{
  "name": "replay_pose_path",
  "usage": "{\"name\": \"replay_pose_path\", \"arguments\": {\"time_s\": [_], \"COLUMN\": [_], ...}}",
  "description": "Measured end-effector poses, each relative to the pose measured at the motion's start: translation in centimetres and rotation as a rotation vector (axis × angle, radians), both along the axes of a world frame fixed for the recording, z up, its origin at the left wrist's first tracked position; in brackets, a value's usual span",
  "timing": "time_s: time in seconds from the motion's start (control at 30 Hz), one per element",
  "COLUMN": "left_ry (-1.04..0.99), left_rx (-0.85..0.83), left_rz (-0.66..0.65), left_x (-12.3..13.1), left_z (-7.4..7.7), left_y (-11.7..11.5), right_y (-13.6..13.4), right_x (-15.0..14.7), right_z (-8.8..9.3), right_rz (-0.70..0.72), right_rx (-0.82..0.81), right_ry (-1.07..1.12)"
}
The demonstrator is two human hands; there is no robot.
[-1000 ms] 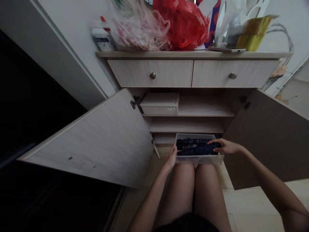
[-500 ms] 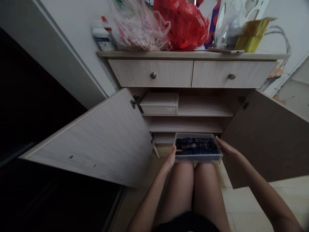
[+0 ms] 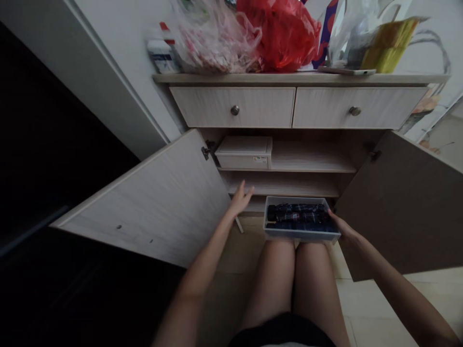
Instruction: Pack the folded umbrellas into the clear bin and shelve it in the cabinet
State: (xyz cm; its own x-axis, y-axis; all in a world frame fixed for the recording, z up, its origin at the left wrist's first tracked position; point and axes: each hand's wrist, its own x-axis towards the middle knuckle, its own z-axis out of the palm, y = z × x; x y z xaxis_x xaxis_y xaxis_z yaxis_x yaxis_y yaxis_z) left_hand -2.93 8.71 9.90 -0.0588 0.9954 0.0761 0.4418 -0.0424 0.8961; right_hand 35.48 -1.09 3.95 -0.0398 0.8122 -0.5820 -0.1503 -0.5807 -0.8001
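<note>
A clear plastic box (image 3: 300,233) rests on my knees and holds dark folded umbrellas (image 3: 297,213), one of them plaid. My right hand (image 3: 342,227) grips the box's right end, fingers curled against its side. My left hand (image 3: 240,196) is lifted off the box, fingers spread, in front of the cabinet's lower shelves near the left door (image 3: 155,202). A white lidded box (image 3: 244,152) sits on the upper shelf.
The wooden cabinet (image 3: 300,79) has both doors swung open, the right door (image 3: 405,202) close beside my right arm. Two shut drawers (image 3: 235,107) lie above the shelves. Plastic bags (image 3: 282,33) crowd the top. A dark doorway is on the left.
My left hand has let go of the box's left end and risen toward the shelves. My right hand moved from on top of the umbrellas to the box's right end.
</note>
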Motion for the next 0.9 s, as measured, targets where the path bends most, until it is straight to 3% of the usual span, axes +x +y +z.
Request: {"name": "replay_pose_path", "arguments": {"time_s": [0.1, 0.17, 0.23, 0.33, 0.53, 0.8, 0.9], "left_ry": [0.293, 0.436, 0.531, 0.637, 0.654, 0.6, 0.618], "left_rx": [0.304, 0.408, 0.429, 0.387, 0.432, 0.437, 0.451], "left_rz": [-0.018, -0.079, -0.12, -0.125, -0.118, -0.148, -0.202], "left_x": [-2.0, -2.7, -3.1, -3.4, -3.7, -2.9, -2.4], "left_z": [4.5, 6.5, 7.4, 7.2, 6.2, 7.6, 7.4], "left_y": [6.1, 9.5, 12.2, 14.4, 14.2, 14.1, 13.4], "right_y": [0.0, 0.1, 0.2, 0.1, -0.1, 0.1, 0.1], "right_x": [0.1, 0.0, -0.1, -0.4, -0.5, -0.5, -0.3], "right_z": [-0.2, -0.4, -0.5, -0.6, 0.1, -0.4, -0.5], "right_rz": [0.004, -0.006, -0.011, -0.037, -0.076, -0.063, -0.042], "right_rx": [0.002, 0.003, 0.011, 0.016, -0.008, 0.023, 0.057], "right_ry": [0.003, -0.007, -0.01, 0.006, 0.016, 0.053, 0.034]}}
